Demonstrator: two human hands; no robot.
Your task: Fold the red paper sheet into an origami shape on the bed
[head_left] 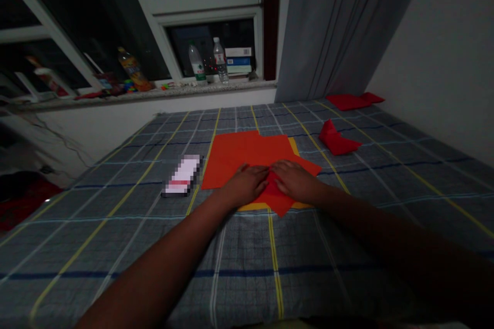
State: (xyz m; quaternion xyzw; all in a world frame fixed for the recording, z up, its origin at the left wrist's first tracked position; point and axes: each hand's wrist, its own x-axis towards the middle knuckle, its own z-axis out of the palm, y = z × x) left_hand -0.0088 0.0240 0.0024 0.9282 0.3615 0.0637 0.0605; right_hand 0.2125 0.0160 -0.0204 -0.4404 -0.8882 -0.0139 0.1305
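Observation:
A small piece of red paper (272, 189) lies under my two hands, on top of larger orange paper sheets (235, 157). From the left, my left hand (249, 184) bears on it with fingers curled together at its edge. My right hand (294, 180) presses the other side, its fingers close together and bent. The fingertips of both hands nearly meet at the paper's upper edge. My hands hide much of the red paper, so its folds are hard to make out. A strip of yellow paper (252, 207) shows beneath the orange sheets.
A phone (183, 175) with a blurred screen lies left of the sheets on the plaid bedspread (135, 231). To the right rests a folded red paper shape (337, 141). More red paper (349, 102) lies by the wall. Bottles (197, 64) and boxes (238, 61) line the windowsill.

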